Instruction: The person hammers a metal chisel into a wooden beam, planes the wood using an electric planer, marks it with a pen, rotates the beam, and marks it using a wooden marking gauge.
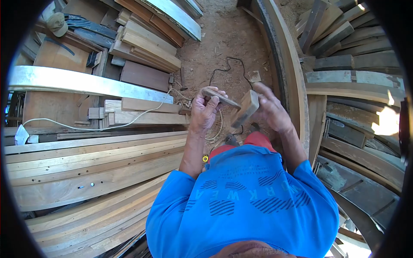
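My left hand [205,108] is closed around the handle of a wooden mallet [247,109], thumb lying along it. The mallet's blocky head points to the right, held in front of my body above the ground. Close beside that head, on its right, is my right hand [272,108]. Motion smears its fingers, and I cannot tell whether they touch the block.
Long planks [94,167] are stacked on the left, with shorter boards [146,47] beyond. A pale cord [142,115] crosses them; a dark cable [228,60] lies on the dirt floor. To the right stand a long upright beam [297,73] and piled timber [357,62].
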A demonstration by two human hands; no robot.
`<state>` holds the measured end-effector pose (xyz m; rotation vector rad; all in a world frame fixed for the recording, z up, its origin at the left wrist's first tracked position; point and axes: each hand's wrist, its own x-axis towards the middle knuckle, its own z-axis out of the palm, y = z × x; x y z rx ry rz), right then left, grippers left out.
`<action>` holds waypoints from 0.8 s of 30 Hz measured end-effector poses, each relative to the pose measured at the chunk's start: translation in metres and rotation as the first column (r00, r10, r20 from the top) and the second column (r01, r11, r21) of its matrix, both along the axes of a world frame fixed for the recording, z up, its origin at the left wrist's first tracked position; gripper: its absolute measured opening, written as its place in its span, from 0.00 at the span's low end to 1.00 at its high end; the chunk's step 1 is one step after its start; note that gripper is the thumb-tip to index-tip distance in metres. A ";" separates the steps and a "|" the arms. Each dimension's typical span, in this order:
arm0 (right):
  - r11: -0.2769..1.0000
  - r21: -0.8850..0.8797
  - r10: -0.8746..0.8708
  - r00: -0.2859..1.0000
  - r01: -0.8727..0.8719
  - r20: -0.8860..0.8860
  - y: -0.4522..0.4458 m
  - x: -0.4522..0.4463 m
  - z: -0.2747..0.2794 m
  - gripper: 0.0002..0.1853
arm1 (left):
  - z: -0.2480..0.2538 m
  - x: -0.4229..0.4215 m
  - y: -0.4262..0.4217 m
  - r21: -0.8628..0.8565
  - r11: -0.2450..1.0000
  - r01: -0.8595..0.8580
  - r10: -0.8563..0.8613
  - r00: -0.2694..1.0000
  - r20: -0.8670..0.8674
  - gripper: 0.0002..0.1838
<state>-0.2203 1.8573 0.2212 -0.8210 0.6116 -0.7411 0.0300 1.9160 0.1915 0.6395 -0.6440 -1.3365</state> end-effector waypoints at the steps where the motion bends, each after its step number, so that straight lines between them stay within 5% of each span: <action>1: 0.980 0.120 0.144 0.982 -0.159 0.124 -0.002 -0.005 0.001 0.40 | -0.001 -0.001 0.000 0.013 1.000 0.019 -0.019 1.000 0.015 0.16; 4: 0.828 0.339 0.398 0.894 -0.447 0.205 0.005 -0.008 -0.020 0.44 | -0.007 -0.006 0.006 -0.003 0.994 0.113 -0.112 0.983 0.146 0.16; 7: 0.772 0.236 0.562 0.807 -0.590 0.181 0.019 -0.020 -0.048 0.39 | -0.011 -0.011 0.013 -0.020 0.952 0.305 -0.283 0.905 0.318 0.16; 13: 0.854 0.379 0.366 0.929 -0.357 0.051 0.063 -0.052 -0.087 0.22 | -0.021 -0.045 0.018 0.095 0.872 0.481 -0.454 0.718 0.527 0.14; 15: 0.939 0.272 0.248 0.963 -0.211 -0.108 0.074 -0.075 -0.091 0.18 | -0.031 -0.067 0.017 0.186 0.857 0.481 -0.488 0.639 0.595 0.20; 18: 0.987 0.119 -0.069 0.957 0.106 -0.281 0.082 -0.130 -0.079 0.13 | -0.064 -0.133 0.010 0.258 0.924 0.282 -0.382 0.708 0.594 0.29; 19: 0.979 -0.004 -0.191 0.907 0.204 -0.374 0.083 -0.157 -0.072 0.17 | -0.082 -0.153 0.007 0.299 0.902 0.312 -0.432 0.642 0.633 0.32; 20: 0.910 -0.338 -0.385 0.793 0.240 -0.473 0.083 -0.189 -0.078 0.16 | -0.104 -0.170 0.010 0.346 0.876 0.335 -0.481 0.570 0.666 0.35; 21: 0.884 -0.351 -0.457 0.726 0.308 -0.513 0.087 -0.222 -0.077 0.17 | -0.122 -0.187 0.018 0.397 0.848 0.351 -0.527 0.493 0.692 0.39; 23: 0.880 -0.330 -0.450 0.378 0.342 -0.809 0.089 -0.276 -0.089 0.18 | -0.143 -0.234 0.037 0.494 0.766 0.412 -0.633 0.346 0.692 0.45; 24: 0.860 -0.469 -0.495 0.106 0.203 -0.862 0.092 -0.297 -0.096 0.18 | -0.155 -0.260 0.047 0.540 0.721 0.434 -0.676 0.270 0.686 0.48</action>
